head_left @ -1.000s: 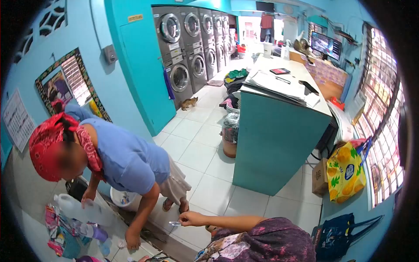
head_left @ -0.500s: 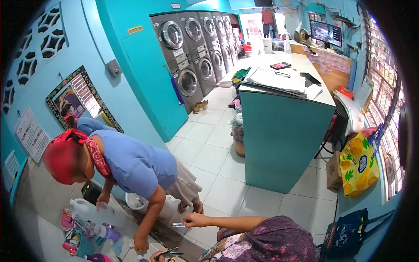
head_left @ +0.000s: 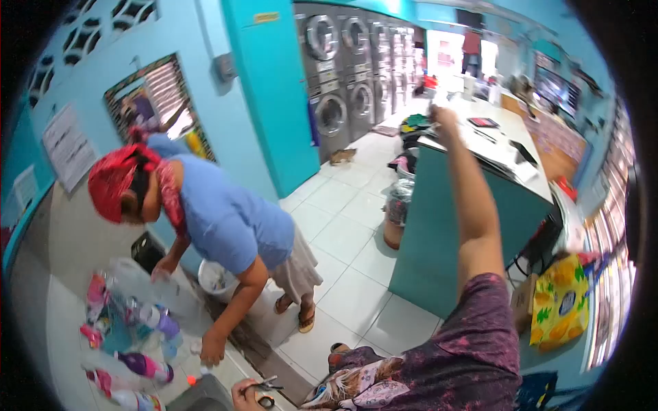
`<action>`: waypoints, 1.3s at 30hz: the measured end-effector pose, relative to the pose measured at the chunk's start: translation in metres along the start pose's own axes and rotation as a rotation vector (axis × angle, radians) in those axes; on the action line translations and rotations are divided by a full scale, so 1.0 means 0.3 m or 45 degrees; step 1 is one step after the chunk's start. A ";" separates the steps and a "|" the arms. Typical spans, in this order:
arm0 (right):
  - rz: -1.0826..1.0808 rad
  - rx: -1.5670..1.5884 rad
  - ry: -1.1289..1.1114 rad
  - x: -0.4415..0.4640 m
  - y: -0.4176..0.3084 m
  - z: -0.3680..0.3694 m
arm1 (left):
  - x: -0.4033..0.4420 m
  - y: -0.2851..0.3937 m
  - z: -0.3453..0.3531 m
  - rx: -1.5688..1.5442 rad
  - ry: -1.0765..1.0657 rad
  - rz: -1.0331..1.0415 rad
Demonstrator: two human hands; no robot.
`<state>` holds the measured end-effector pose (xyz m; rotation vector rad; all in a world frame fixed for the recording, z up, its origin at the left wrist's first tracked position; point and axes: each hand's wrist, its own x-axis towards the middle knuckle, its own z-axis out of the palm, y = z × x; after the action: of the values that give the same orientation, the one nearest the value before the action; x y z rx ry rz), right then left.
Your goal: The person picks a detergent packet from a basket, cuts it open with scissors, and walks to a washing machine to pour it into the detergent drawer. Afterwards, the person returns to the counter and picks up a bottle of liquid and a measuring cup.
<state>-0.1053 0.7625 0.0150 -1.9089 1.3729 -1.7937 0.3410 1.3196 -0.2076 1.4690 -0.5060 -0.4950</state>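
Note:
My right arm stretches forward, and my right hand (head_left: 444, 118), blurred, is over the near left corner of the white counter top (head_left: 497, 113); its fingers and anything in them cannot be made out. Papers (head_left: 488, 152) lie just right of it. At the bottom edge, my left hand (head_left: 245, 395) is closed around a dark metallic object (head_left: 269, 385), with a ring shape below it. A grey container (head_left: 204, 396) is left of that hand. Another person (head_left: 229, 205) in a blue shirt and red headscarf bends over bottles, one hand on a large translucent jug (head_left: 147, 281).
Bottles, including a purple one (head_left: 145, 366), stand at lower left. A white bucket (head_left: 216, 279) is behind the other person. Stacked machines (head_left: 332, 113) line the back, with a cat (head_left: 343, 156) near them. A yellow bag (head_left: 558, 301) hangs at right.
My right hand has swung from low near the other person up and forward to the counter corner. The small clear item it held is no longer distinguishable. More of my left hand shows.

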 end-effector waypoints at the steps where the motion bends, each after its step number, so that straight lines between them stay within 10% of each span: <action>1: 0.450 0.592 0.157 0.046 -0.105 -0.032 | 0.032 -0.046 0.006 -0.013 0.092 0.140; 5: 0.219 0.420 -0.246 -0.194 -0.437 0.099 | 0.007 -0.017 0.019 -0.121 0.070 0.069; 8: 0.316 0.288 -0.742 -0.533 -0.368 0.322 | -0.002 0.022 0.024 -0.081 -0.014 0.283; 9: -0.060 0.121 -0.702 -0.677 -0.186 0.415 | -0.008 0.035 0.019 -0.105 -0.037 0.268; 10: 0.139 -0.344 -1.108 -0.819 -0.215 0.468 | -0.013 0.026 0.008 -0.064 -0.025 0.257; 11: 0.360 0.700 -1.457 -0.987 -0.307 0.481 | -0.006 0.027 0.005 -0.072 -0.038 0.351; 16: 0.695 0.305 -2.003 -1.546 -0.131 0.601 | -0.033 0.025 -0.040 -0.052 -0.023 0.285; 39: 0.241 0.430 -2.349 -1.913 -0.232 1.137 | 0.264 0.031 0.045 0.024 -0.051 0.379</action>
<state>0.3121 1.0556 -0.4211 -1.8956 0.3847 0.2225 0.3962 1.2617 -0.1962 1.3738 -0.7490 -0.2841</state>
